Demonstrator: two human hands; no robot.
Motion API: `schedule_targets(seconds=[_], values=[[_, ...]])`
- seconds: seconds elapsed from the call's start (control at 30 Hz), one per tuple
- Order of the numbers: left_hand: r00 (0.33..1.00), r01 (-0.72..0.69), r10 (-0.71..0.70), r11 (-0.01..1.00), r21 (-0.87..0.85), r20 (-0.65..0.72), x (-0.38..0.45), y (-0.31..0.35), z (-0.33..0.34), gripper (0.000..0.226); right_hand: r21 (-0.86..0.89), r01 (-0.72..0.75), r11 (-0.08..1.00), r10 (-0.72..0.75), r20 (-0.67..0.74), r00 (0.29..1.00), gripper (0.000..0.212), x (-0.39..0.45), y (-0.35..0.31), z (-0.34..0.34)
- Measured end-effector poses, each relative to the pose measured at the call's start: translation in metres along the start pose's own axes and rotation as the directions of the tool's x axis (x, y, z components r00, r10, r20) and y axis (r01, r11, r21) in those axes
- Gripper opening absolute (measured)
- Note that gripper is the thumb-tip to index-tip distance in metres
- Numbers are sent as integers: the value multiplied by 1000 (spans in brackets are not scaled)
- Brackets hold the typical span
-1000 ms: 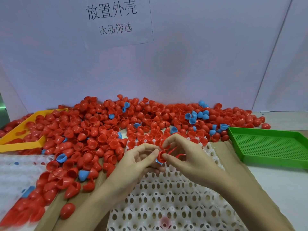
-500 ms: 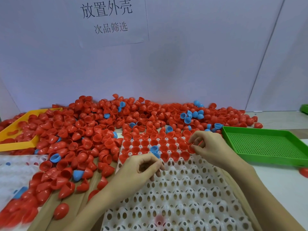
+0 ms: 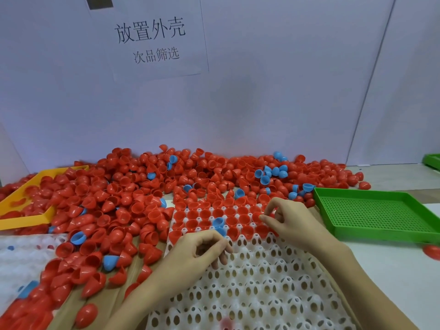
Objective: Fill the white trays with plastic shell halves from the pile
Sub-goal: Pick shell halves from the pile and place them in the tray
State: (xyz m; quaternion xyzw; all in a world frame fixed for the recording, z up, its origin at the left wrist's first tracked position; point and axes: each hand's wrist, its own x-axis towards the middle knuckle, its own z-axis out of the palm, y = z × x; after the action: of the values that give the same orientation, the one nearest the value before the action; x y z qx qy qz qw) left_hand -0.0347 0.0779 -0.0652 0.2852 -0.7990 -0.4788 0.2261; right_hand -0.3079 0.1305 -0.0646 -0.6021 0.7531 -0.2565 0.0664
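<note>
Left hand (image 3: 200, 251) fingers loosely curled, empty, right hand (image 3: 289, 221) pinching red shell (image 3: 267, 214) over white tray (image 3: 262, 282)

The white tray (image 3: 262, 289) lies flat at front centre, a grid of egg-shaped sockets with oval holes. Its far rows hold red shell halves (image 3: 229, 213) seated open side up, plus two blue halves (image 3: 218, 222); nearer sockets are unfilled. The pile (image 3: 133, 198) of loose red and blue halves spreads behind and left of the tray. A second white tray (image 3: 21, 258) lies at left, partly covered by shells.
</note>
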Motion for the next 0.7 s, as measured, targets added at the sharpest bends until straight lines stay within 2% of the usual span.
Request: schedule_targets(seconds=[0.13,0.23,0.3,0.37,0.47,0.53,0.6,0.7], values=[[998,25,-27,999,43,49,1,2,-1,20,-99,-22,995,24,17,1000,22,0,-3,6],[994,46,-45,999,-11,104,10,9,-8,21,-74,-34,997,35,13,999,21,0,-1,9],[997,39,-34,996,-74,68,24,12,-18,23,-17,-44,999,44,1,999,19,2,0,10],[999,6,-9,997,-76,-35,48,10,-28,22,-1,-52,999,52,-5,999,17,3,1,10],[969,-19,57,987,159,-240,96,-4,-39,15,-25,-41,999,41,-8,999,15,4,-1,11],[947,35,96,918,395,-307,127,-17,-47,12,-30,-38,999,38,-5,999,14,3,-2,10],[960,85,80,830,551,-267,150,-33,-52,18,-20,-34,999,34,-2,999,13,3,-2,9],[979,172,-39,675,718,-199,168,-49,-53,33,-16,-20,1000,20,1,1000,15,3,-1,10]])
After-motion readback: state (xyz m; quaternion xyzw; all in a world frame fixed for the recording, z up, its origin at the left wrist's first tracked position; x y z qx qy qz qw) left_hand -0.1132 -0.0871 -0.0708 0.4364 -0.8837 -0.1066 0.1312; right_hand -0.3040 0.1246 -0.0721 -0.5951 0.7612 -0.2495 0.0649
